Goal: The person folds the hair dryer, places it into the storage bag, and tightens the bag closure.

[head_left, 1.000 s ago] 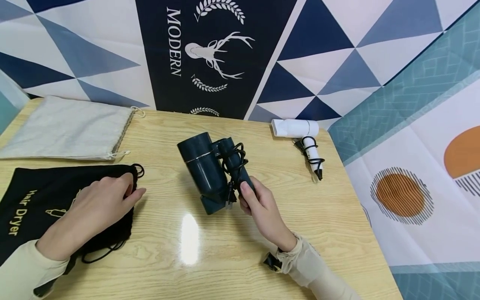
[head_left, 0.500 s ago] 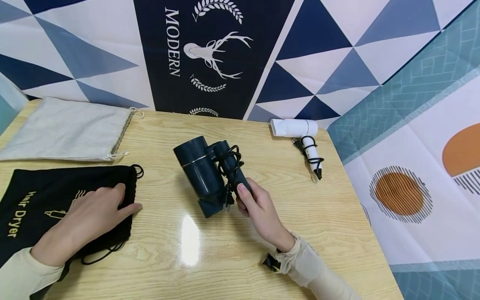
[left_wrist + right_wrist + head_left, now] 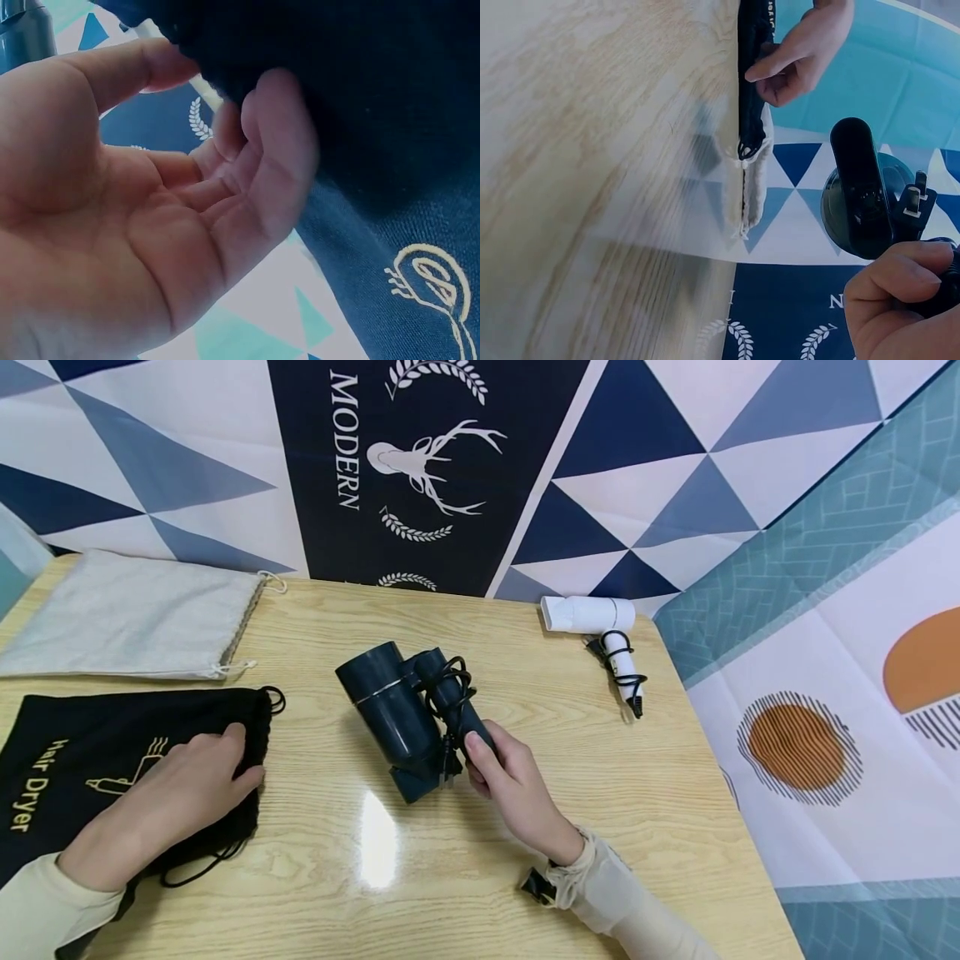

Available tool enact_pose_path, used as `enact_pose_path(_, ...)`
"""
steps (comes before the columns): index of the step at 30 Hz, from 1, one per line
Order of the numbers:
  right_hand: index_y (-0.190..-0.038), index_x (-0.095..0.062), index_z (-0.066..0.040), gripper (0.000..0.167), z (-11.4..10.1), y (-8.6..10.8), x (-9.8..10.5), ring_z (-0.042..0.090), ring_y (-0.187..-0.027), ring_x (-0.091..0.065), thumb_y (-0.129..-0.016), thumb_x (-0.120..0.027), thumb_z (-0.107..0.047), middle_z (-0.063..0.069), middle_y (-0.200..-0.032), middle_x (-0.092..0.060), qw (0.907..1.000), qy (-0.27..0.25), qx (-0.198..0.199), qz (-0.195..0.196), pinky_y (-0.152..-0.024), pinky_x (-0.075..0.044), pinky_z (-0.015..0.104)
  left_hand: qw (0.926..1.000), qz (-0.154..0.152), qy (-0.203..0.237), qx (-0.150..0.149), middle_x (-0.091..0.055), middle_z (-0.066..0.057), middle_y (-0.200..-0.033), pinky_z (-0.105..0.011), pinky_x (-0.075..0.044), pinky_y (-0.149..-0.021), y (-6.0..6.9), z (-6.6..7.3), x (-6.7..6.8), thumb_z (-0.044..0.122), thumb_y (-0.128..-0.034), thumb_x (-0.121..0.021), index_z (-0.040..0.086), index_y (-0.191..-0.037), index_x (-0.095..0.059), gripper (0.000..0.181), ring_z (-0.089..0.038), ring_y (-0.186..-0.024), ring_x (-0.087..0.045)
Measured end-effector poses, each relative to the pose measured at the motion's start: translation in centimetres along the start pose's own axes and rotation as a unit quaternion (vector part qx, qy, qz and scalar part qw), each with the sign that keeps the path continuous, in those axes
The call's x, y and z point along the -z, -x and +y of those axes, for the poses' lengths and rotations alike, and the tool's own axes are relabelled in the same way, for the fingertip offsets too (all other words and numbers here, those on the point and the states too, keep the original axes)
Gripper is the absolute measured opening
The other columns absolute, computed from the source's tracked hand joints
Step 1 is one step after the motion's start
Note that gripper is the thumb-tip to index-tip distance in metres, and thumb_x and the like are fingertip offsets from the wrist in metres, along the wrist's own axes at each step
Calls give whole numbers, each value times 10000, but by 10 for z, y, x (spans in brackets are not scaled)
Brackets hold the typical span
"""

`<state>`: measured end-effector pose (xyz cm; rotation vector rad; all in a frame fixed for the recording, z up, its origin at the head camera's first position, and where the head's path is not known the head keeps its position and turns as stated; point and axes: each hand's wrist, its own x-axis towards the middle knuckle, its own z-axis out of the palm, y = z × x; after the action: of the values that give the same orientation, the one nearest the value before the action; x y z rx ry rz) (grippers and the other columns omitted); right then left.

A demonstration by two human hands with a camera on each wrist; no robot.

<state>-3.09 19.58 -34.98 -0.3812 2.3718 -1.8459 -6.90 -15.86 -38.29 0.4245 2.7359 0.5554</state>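
Note:
In the head view my right hand [image 3: 521,789] grips the lower handle of a dark teal hair dryer [image 3: 397,714], its black cord wound round the handle. The dryer is held over the middle of the table, tilted; its plug [image 3: 915,202] shows in the right wrist view. My left hand [image 3: 168,793] lies over a black drawstring bag [image 3: 97,718] lettered "Hair Dryer". Its fingers bend loosely and the fingertips touch the bag near the mouth edge. The left wrist view shows a gap between thumb and fingers.
A grey-white cloth bag [image 3: 135,618] lies behind the black one. At the back right is a white hair dryer [image 3: 588,614] with its cord wrapped. Patterned cloths [image 3: 645,468] rise behind and to the right of the wooden table [image 3: 315,877].
My right hand has carried the dark hair dryer left and slightly nearer, towards the black bag. The left hand has shifted slightly left, its thumb now nearer the bag.

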Motion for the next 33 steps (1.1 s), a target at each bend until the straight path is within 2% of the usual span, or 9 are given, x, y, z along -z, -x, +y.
enact_pose_path(2,-930,-506,27,343,0,0,0,165,-508,-361,-1089,-412,-262,110,-658,-400,10000,0,-10,-14,-477,-322,253,9999,117,78,8,-497,-113,-667,-348,-398,-461,0,0,-1,223,-1005,-578,-85,-975,-490,321,-197,-502,-509)
enact_pose_path(4,-934,-505,33,346,1,0,-1,172,-508,-362,-1089,-412,-262,104,-657,-400,10000,-3,-12,-36,-479,-325,256,9996,274,83,-41,-452,-89,-618,-337,-382,-441,1,-1,-3,180,-1004,-581,-36,-890,-471,267,-188,-464,-488)
enact_pose_path(7,-936,-503,45,351,1,1,-2,189,-507,-362,-1088,-415,-259,103,-655,-403,10000,2,-1,-48,-480,-326,258,9988,459,-43,-153,-438,-91,-600,-350,-387,-437,1,-3,-5,82,-966,-605,-25,-824,-465,226,-191,-462,-483)
enact_pose_path(12,-945,-500,69,348,3,0,-4,203,-503,-357,-1088,-414,-236,111,-655,-396,9999,-28,52,-94,-477,-321,259,9991,402,-141,-60,-421,-85,-595,-348,-358,-452,1,-5,-4,80,-946,-579,28,-747,-469,233,-201,-464,-432)
enact_pose_path(17,-950,-503,78,356,5,0,-5,168,-509,-362,-1088,-414,-238,120,-661,-392,9998,-82,-5,-155,-480,-323,258,9993,349,-78,120,-401,-60,-611,-333,-321,-468,3,-7,6,161,-980,-520,85,-738,-461,260,-198,-492,-404)
enact_pose_path(21,-944,-507,77,351,6,0,-6,142,-512,-369,-1088,-413,-229,109,-659,-399,9998,-43,-15,-193,-478,-324,254,9971,731,-86,199,-360,-45,-616,-328,-281,-466,5,-6,19,193,-981,-492,107,-724,-431,279,-198,-490,-365)
enact_pose_path(23,-937,-513,64,345,7,0,-6,132,-513,-372,-1088,-414,-230,94,-655,-404,9997,-17,-34,-222,-475,-324,250,9947,991,-85,244,-343,-39,-609,-326,-255,-465,7,-5,25,174,-965,-493,111,-709,-423,273,-196,-488,-347)
enact_pose_path(26,-912,-505,62,355,8,-1,-8,124,-512,-375,-1086,-421,-236,77,-646,-409,9995,3,-76,-308,-472,-321,243,9918,1219,-104,370,-339,-33,-601,-323,-238,-468,10,-4,30,155,-945,-496,113,-697,-422,263,-194,-484,-342)
enact_pose_path(33,-879,-512,29,396,9,-7,-17,135,-506,-358,-1078,-440,-306,59,-640,-405,9964,-46,-508,-683,-480,-323,235,9889,1378,-239,508,-361,-32,-592,-320,-247,-471,16,-6,35,147,-930,-517,97,-714,-471,227,-191,-490,-362)
